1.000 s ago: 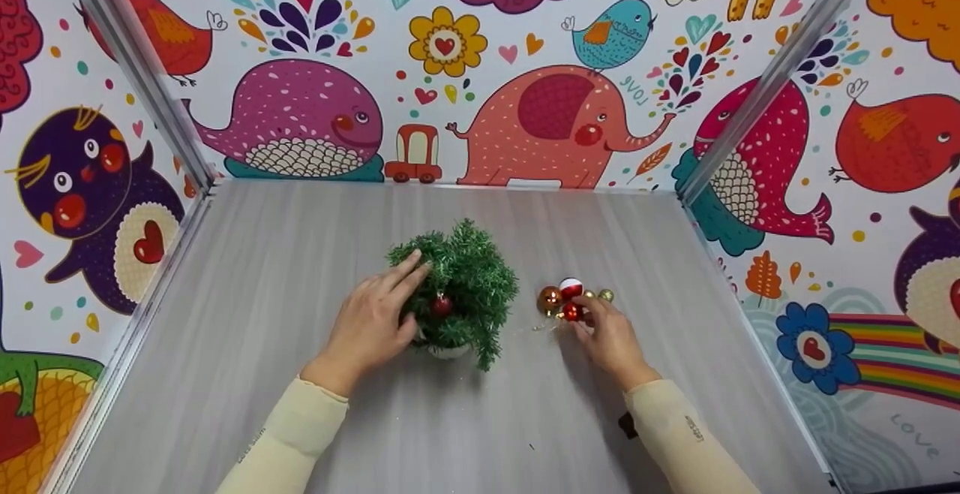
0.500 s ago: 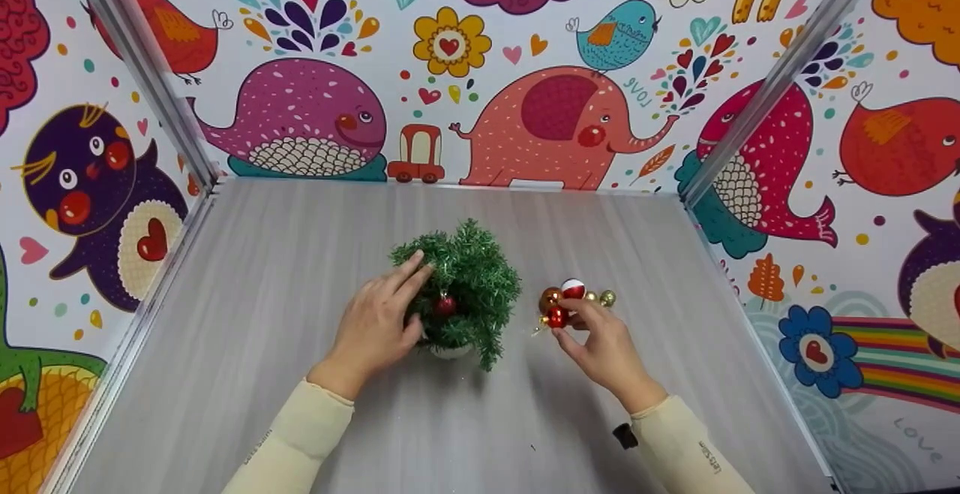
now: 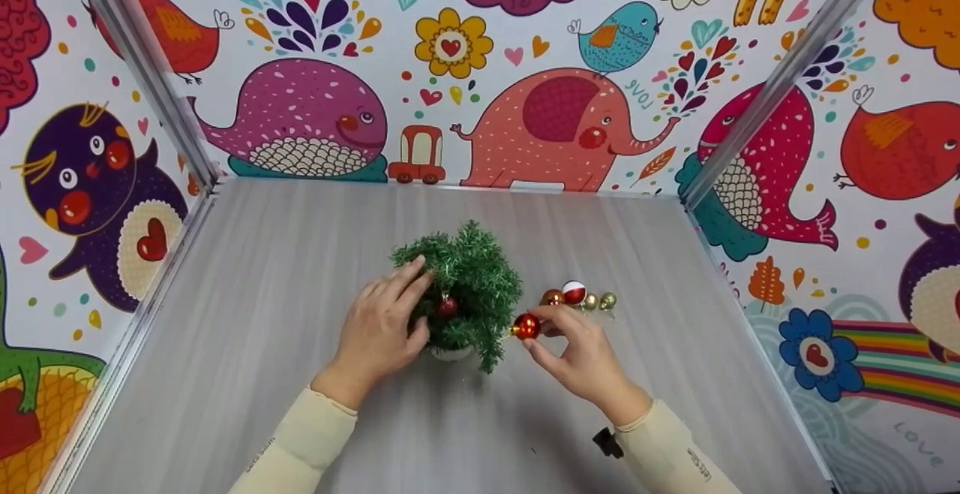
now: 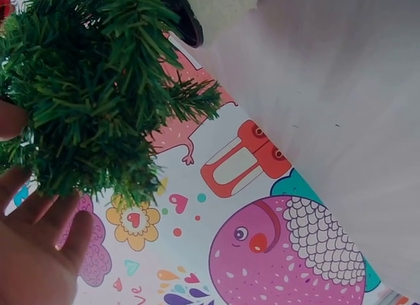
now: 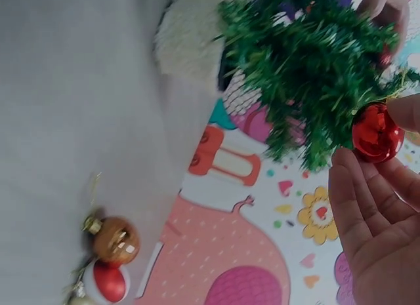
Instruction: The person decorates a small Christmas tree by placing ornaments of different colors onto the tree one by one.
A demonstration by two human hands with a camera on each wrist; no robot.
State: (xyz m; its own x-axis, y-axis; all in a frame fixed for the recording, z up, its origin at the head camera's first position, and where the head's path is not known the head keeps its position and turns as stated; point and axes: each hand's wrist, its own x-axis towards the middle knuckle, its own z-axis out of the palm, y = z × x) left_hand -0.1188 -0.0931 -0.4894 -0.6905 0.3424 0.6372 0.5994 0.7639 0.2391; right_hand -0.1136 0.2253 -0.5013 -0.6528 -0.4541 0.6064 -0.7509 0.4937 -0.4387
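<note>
A small artificial Christmas tree (image 3: 480, 269) stands mid-table in a white fuzzy pot (image 5: 190, 39). My left hand (image 3: 382, 329) rests against its left side, fingers fairly straight against the branches; the left wrist view shows the fingers (image 4: 75, 243) at the foliage. One dark red bauble (image 3: 446, 306) hangs at the tree's front. Just right of the tree, my right hand (image 3: 589, 359) pinches a shiny red bauble (image 5: 378, 132) between thumb and fingers. Its gold cap points toward the branches.
Beyond my right hand lie an orange-gold bauble (image 3: 553, 296), a red-and-white bauble (image 3: 574, 293) and small gold baubles (image 3: 608, 301). A small black object (image 3: 607, 443) shows beside the right sleeve. Cartoon-printed walls (image 3: 420, 103) enclose the grey table (image 3: 300, 231).
My right hand has picked the red bauble out of the group and carried it left, close to the tree. The left hand has stayed at the branches.
</note>
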